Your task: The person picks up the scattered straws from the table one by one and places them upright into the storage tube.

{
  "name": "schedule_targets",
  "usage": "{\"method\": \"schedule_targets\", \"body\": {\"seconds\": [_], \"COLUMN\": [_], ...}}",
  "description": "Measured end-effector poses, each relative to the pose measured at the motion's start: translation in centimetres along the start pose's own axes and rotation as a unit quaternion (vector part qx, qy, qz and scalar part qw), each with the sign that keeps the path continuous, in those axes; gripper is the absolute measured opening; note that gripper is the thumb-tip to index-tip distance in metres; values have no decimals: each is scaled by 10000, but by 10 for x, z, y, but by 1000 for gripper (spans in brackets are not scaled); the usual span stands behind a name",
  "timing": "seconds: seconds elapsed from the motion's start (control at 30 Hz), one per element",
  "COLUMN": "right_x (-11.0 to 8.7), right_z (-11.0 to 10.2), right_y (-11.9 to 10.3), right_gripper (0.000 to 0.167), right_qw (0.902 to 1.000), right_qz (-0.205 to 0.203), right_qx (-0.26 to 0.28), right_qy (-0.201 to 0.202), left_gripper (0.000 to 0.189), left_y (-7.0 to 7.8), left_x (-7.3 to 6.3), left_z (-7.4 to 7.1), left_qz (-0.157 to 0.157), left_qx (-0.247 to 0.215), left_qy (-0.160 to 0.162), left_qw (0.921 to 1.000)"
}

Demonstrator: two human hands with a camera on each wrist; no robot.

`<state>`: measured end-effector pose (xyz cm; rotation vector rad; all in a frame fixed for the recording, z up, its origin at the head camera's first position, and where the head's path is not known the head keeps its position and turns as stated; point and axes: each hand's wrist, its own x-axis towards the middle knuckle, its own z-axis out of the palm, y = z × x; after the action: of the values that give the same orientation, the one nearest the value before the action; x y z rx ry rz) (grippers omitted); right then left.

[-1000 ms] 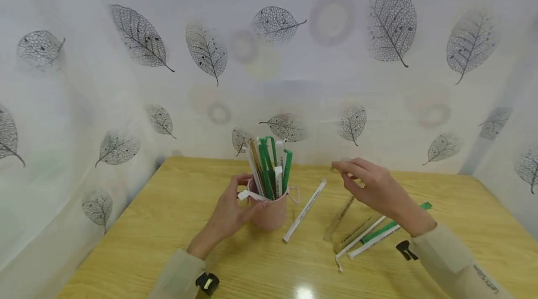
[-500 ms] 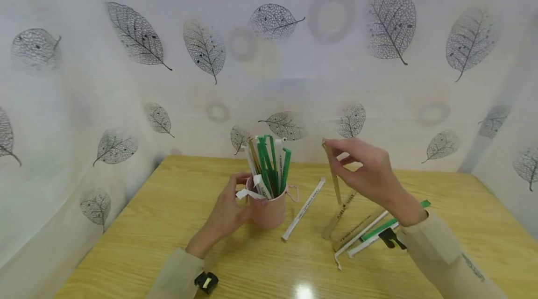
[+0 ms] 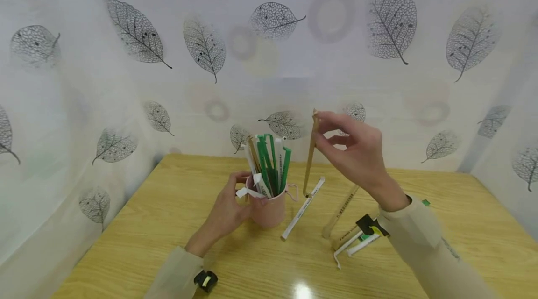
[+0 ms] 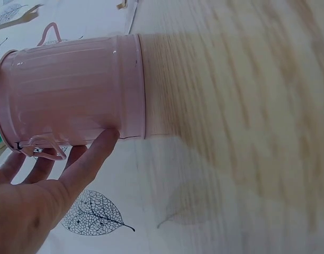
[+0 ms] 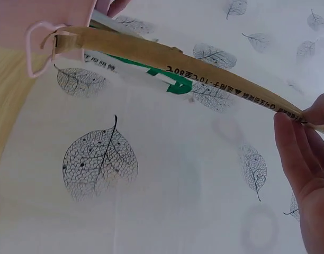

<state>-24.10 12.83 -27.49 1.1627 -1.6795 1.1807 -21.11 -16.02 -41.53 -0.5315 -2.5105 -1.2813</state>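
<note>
My left hand (image 3: pixel 224 212) grips a small pink metal bucket (image 3: pixel 270 215) with wire handles, fingers and thumb on either side of it. In the left wrist view, the bucket's ribbed wall (image 4: pixel 72 90) lies against my fingers. Upright in the bucket lean several paper-wrapped straws, green (image 3: pixel 286 170), white and brown. My right hand (image 3: pixel 357 152) pinches the top end of a brown paper-wrapped straw (image 3: pixel 310 163) and holds it up, right of the bucket. In the right wrist view that straw (image 5: pixel 204 69) bows slightly, with print along its wrapper; its far end overlaps a bucket handle (image 5: pixel 37 50).
A white wrapped straw (image 3: pixel 300 217) lies on the wooden table (image 3: pixel 176 196) right of the bucket. Further right lie a brown wrapped straw (image 3: pixel 340 212) and several others, partly hidden under my right forearm. Leaf-patterned curtains (image 3: pixel 290 60) enclose the back and sides.
My right hand has lifted the brown straw off the table and carried it up and left, towards the bucket. A white straw inside the bucket has tilted left. The left hand stays on the bucket.
</note>
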Motion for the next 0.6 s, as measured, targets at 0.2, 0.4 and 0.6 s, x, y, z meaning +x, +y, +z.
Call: {"method": "schedule_targets", "body": {"seconds": [0.2,0.4,0.6], "right_x": [9,9,-5], "right_z": [17,30,37], "right_y": [-5,-3,3], "right_gripper": [37,36,38], "right_qw": [9956,9958,9993], "right_qz": [-8,-114,47], "right_qx": [788,711,347], "right_qy": [510,572,156], "left_gripper": [64,69,69], "left_y": [-1,-1,-1], "left_x": [0,1,2], "left_z": [0,0,1], "left_qz": [96,-73,-124], "left_qx": [13,-39,-47], "left_qy": [18,48,-2], "left_qw": [10000,10000,9999]}}
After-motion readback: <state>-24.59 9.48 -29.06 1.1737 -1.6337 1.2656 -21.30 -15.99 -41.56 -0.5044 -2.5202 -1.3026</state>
